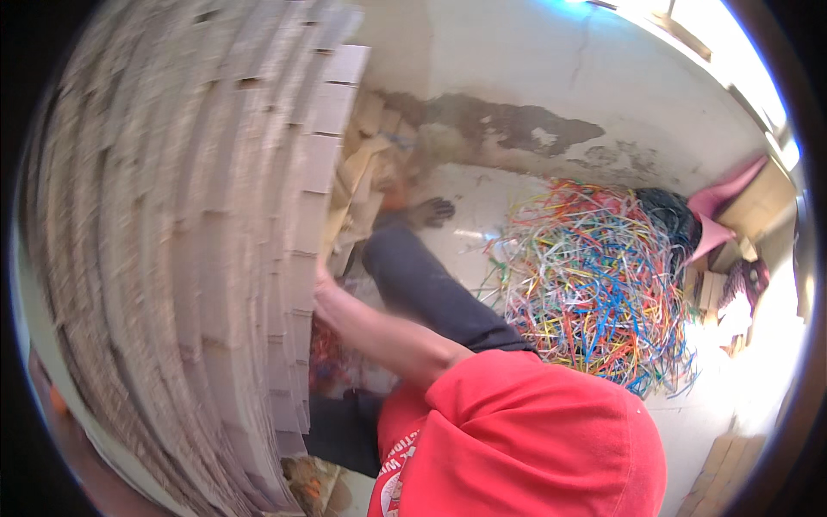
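Note:
A large bundle of grey-brown cardboard strips or sheets (198,215), with notched, slotted edges, fills the left side and is smeared by motion. Bare from a red sleeve, my right forearm (379,332) reaches left to the bundle's inner edge. The wrist of my right hand (322,280) meets that edge, while its fingers are hidden behind the cardboard, so their grip cannot be made out. My left hand does not show. A red shirt (534,431) covers the lower middle, and a dark trousered leg (439,289) is bent beside the forearm.
A heap of shredded multicoloured strips (594,293) lies on the pale floor at the right. A bare foot (431,212) rests near the peeling wall (508,121). Tan cardboard pieces (366,168) are piled behind the bundle. A black bag (668,215) and pink cloth (715,220) sit far right.

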The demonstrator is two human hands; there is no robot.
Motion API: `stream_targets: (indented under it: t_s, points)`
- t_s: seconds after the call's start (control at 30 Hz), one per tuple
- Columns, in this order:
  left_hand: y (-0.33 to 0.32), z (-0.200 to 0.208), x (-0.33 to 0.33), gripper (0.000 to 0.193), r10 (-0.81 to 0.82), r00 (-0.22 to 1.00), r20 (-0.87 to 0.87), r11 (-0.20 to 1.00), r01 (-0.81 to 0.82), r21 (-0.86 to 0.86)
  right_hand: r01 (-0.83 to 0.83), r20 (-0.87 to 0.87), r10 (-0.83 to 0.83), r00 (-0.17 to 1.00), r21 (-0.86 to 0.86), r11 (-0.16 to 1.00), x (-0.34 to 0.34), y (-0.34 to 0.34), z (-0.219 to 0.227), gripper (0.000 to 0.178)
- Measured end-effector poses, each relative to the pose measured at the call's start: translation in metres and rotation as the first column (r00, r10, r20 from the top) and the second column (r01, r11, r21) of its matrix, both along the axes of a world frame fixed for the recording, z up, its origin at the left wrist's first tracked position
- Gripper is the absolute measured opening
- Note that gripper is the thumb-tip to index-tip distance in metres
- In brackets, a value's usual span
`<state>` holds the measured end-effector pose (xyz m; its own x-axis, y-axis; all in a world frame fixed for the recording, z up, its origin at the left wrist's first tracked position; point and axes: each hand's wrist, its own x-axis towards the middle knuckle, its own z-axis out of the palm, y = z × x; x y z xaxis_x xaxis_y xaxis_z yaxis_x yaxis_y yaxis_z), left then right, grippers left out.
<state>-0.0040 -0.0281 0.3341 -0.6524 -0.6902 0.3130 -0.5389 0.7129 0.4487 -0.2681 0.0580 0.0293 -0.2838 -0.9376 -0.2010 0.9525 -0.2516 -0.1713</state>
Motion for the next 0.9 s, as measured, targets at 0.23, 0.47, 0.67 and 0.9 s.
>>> stream_targets:
  t_s: [0.23,0.47,0.67,0.9]
  points:
    - [-0.026,0.002,-0.202,0.079,-0.405,0.914,-0.035,0.913,0.401,-0.071,0.566,-0.080,-0.561,0.824,0.058,0.822,-0.176,0.080,-0.017,0.047]
    - [0.044,-0.029,-0.427,0.066,-0.561,0.818,-0.130,0.825,0.565,-0.007,0.845,-0.150,-0.843,0.517,0.247,0.475,-0.309,0.180,-0.087,0.045]
    - [0.081,-0.055,-0.551,0.073,-0.824,0.555,-0.111,0.540,0.830,0.138,0.845,-0.222,-0.883,0.414,0.454,0.281,-0.368,0.236,-0.165,0.044]
    - [0.142,-0.159,-0.649,0.093,-0.794,0.504,-0.340,0.294,0.808,0.511,0.706,-0.279,-0.878,0.389,0.703,0.089,-0.378,0.294,-0.275,0.042]
